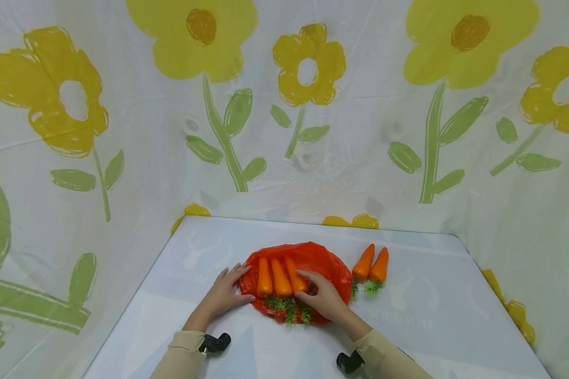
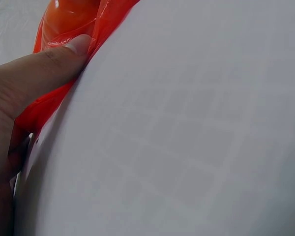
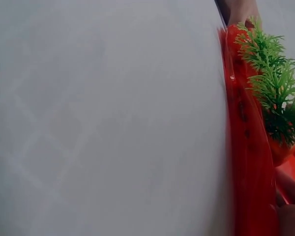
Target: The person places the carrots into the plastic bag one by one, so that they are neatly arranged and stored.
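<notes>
1. Flower-printed cloth (image 1: 355, 131) hangs behind and along the sides of a pale worktop (image 1: 436, 310), perhaps put up as a plain surround.
2. Near the middle of the worktop lies a red plastic bag (image 1: 320, 257), spread out flat under 3 carrots (image 1: 281, 279) set side by side. Their tips point away from the person and their leafy tops (image 3: 273, 83) hang toward the near edge; lying the same way round, they seem arranged to sit close together.
3. Just beyond the bag's right side, 2 loose carrots (image 1: 363, 263) rest on the worktop, tips also pointing away, probably left within easy reach.
4. At the bag's left edge is the left hand (image 1: 225, 292), its fingers spread wide, with the thumb pressing the red plastic beside a carrot in the left wrist view. That touch probably steadies the bag; whether any plastic is pinched underneath, I cannot tell.
5. Over the rightmost of the 3 carrots is the right hand (image 1: 323, 296), thumb near the thick end and fingers curved round the body, holding it narrowly. Such a grip likely keeps it lined up with its neighbours.
6. Black wrist devices (image 1: 215, 343) sit at the cuffs of the tan sleeves (image 1: 177, 358).
</notes>
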Demonstrator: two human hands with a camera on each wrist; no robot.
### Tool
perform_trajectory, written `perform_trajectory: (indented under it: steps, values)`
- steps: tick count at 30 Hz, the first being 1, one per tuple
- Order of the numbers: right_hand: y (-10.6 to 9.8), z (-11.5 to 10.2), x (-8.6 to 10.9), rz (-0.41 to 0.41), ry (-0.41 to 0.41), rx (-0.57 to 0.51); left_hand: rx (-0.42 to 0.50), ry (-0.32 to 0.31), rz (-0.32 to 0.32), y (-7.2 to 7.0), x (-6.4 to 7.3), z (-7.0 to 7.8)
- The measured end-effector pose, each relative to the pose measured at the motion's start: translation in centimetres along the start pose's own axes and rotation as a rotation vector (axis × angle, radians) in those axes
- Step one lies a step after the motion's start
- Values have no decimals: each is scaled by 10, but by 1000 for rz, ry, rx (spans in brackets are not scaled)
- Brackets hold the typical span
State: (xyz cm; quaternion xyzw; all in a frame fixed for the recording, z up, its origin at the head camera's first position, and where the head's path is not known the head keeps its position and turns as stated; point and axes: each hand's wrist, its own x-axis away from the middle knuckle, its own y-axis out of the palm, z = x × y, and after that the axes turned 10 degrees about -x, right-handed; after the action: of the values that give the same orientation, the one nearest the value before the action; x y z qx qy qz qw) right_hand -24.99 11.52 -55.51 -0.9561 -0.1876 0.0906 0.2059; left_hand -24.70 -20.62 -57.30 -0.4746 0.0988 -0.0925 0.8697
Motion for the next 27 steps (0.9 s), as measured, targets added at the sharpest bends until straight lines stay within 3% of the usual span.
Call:
perform_trajectory:
  steps: [17, 27]
  values:
    - [-8, -3, 7, 27, -3, -16, 10, -8, 2, -1, 1, 1]
    - [-13, 1, 12, 88, -75, -23, 1, -18, -1, 1, 0, -2]
